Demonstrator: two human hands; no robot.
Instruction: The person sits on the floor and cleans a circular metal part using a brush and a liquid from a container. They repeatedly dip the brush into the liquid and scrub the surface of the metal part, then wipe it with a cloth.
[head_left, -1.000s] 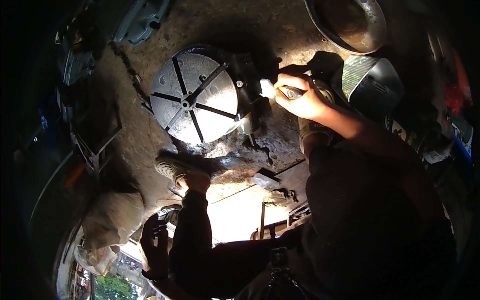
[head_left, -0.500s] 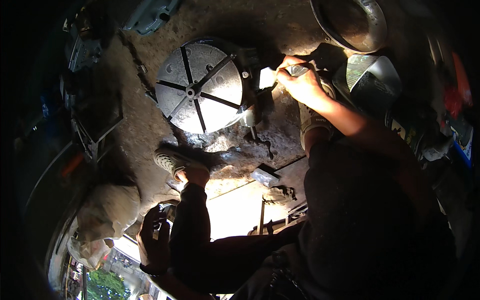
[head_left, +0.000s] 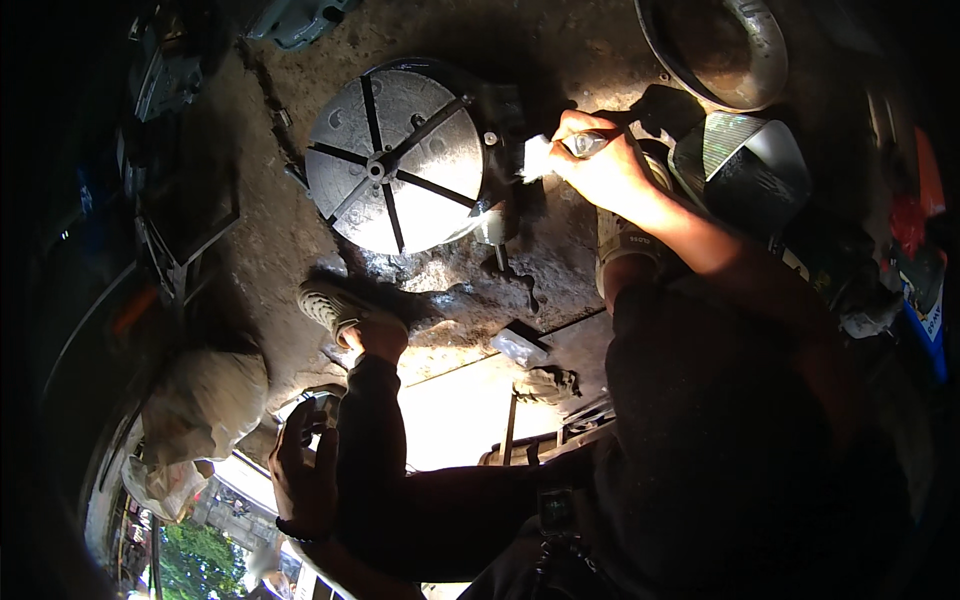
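Note:
My right hand (head_left: 605, 165) is closed around what looks like a paintbrush, its white, frayed-edged bristles (head_left: 536, 158) pointing left. The bristles are beside the dark body at the right side of a round slotted metal rotary table (head_left: 430, 190), whose grey disc has dark radial slots. Whether they touch that body I cannot tell. Low on the left, my left hand (head_left: 303, 475) hangs in shadow beside my left leg. Its fingers curve around something dark, too dim to make out.
My shoes (head_left: 328, 305) stand on the stained floor on either side, below the rotary table. A metal ring-shaped pan (head_left: 765, 50) lies at the far right, above a curved ribbed piece (head_left: 745, 160). A small grey block (head_left: 520, 346) lies between my legs; a pale sack (head_left: 205, 405) sits at left.
The whole view has shifted slightly. My right hand keeps hold of the brush, whose bristles have tilted and now point slightly lower. My left hand stays beside my leg.

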